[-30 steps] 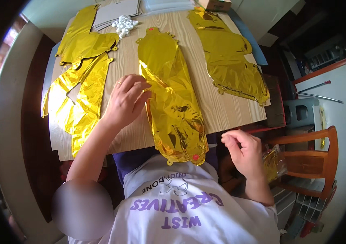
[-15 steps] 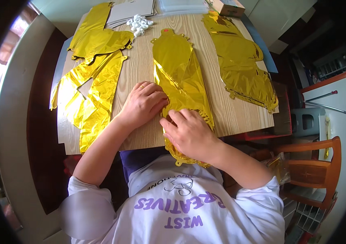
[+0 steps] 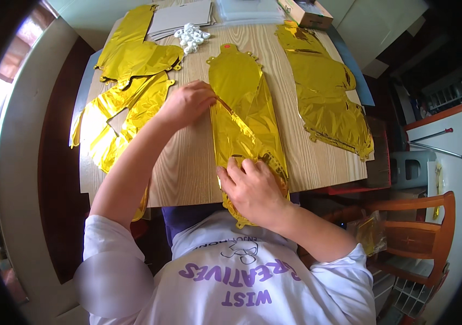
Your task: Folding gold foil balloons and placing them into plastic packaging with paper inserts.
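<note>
In front of me a flat gold foil balloon (image 3: 244, 81) lies lengthwise on the table, its near end hanging over the edge toward my lap. My left hand (image 3: 190, 102) is closed at the balloon's left side, pinching an edge that forms a slanting fold across the foil. With bent fingers, my right hand (image 3: 255, 189) grips the near part of the same balloon at the table edge. What lies beneath those fingers is hidden. Small tabs line the balloon's rim, and a red dot marks its far tip.
More flat gold foil balloons (image 3: 139, 59) lie at the left, and another stack (image 3: 323, 81) at the right. White rings (image 3: 192, 38) sit in a pile near grey cards (image 3: 182, 17). Clear plastic bags (image 3: 247, 12) and a small box (image 3: 307, 13) are at the back. A wooden chair (image 3: 415, 235) stands right.
My left hand has moved away from me and slightly left, drawing a foil edge into a slanting fold. My right hand has stayed near the table edge, shifting slightly nearer.
</note>
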Demonstrator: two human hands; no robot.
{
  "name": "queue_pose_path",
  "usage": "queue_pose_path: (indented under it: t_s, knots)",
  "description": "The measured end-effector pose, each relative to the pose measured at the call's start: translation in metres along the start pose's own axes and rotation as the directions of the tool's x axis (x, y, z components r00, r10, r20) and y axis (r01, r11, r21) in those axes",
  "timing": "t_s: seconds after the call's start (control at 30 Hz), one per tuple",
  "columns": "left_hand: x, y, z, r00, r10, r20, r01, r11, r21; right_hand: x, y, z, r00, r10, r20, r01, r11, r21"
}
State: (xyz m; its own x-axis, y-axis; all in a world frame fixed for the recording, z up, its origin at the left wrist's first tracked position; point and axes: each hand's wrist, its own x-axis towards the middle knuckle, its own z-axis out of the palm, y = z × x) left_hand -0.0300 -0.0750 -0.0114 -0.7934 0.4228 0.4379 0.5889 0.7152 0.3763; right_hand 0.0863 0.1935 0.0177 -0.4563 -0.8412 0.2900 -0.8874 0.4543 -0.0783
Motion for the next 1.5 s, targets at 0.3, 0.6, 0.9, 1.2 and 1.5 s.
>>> queue_pose_path:
  t_s: [0.3,0.6,0.9,1.2,1.5]
  knots:
    - [0.005,-0.003,0.003,0.998,0.032,-0.051,-0.025,0.991,0.129,-0.018,0.020,-0.009,0.952,0.194,-0.236,-0.158,0.974,0.164]
    - [0.034,0.076,0.014,0.977,0.204,-0.066,-0.188,0.963,0.194,-0.052,0.037,0.007,0.940,0.305,-0.153,-0.309,0.951,0.000]
    - [0.051,0.084,0.055,0.966,0.255,0.047,-0.254,0.967,-0.026,-0.050,0.038,0.004,0.951,0.287,-0.116,-0.287,0.958,0.016]
    - [0.066,0.092,0.058,0.994,0.097,0.042,-0.101,0.986,0.133,-0.044,0.049,-0.001,0.965,0.240,-0.107,-0.233,0.970,0.073]
    - [0.088,0.060,0.066,0.999,-0.034,0.003,0.033,0.973,0.230,-0.043,0.058,-0.007,0.982,0.171,-0.074,-0.162,0.980,0.113]
